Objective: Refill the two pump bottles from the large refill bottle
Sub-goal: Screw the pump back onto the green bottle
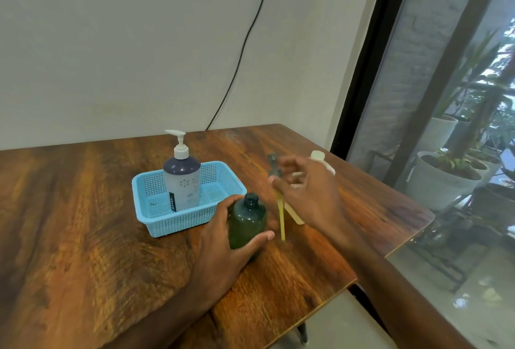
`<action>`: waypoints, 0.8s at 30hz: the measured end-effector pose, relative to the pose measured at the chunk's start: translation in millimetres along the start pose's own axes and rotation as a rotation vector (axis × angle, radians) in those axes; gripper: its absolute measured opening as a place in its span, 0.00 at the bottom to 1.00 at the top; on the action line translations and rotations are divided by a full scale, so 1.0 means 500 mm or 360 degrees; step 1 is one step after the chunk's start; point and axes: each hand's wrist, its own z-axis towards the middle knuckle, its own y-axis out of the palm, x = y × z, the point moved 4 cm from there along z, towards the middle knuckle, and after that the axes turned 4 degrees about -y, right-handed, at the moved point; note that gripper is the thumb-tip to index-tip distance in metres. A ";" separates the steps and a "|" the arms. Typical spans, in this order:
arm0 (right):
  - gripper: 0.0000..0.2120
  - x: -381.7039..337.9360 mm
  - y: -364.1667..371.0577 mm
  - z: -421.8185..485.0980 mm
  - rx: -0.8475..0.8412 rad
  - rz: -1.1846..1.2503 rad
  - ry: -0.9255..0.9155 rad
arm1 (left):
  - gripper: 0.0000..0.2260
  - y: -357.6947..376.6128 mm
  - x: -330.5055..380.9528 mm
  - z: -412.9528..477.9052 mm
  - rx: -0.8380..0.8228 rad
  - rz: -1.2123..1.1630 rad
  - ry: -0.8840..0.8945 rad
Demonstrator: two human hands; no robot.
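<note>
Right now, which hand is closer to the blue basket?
Left. The left hand grips the green bottle beside the basket; the right hand is beyond that bottle, holding the pump.

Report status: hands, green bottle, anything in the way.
Left hand grips green bottle, upright, neck open. Right hand holds pump, tube hanging. Pale bottle partly hidden behind right hand.

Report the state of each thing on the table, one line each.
Green bottle: upright on the table, pump off, neck open, gripped by left hand.
Pump: out of the bottle, tube hanging, held by right hand.
Grey bottle: upright in blue basket, pump on.
Refill bottle: capped, mostly hidden behind right hand.
</note>
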 end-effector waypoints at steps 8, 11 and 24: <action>0.16 -0.170 -0.081 -0.006 0.0209 0.0370 -0.0515 | 0.36 0.002 -0.010 -0.001 -0.0024 -0.0002 -0.0029; 0.16 -0.194 -0.081 0.000 0.0256 0.0350 -0.0608 | 0.36 0.002 -0.009 -0.001 -0.0026 0.0011 -0.0022; 0.17 -0.168 -0.040 -0.011 0.0122 0.0327 -0.0496 | 0.31 0.002 0.001 -0.001 -0.0021 -0.0020 0.0010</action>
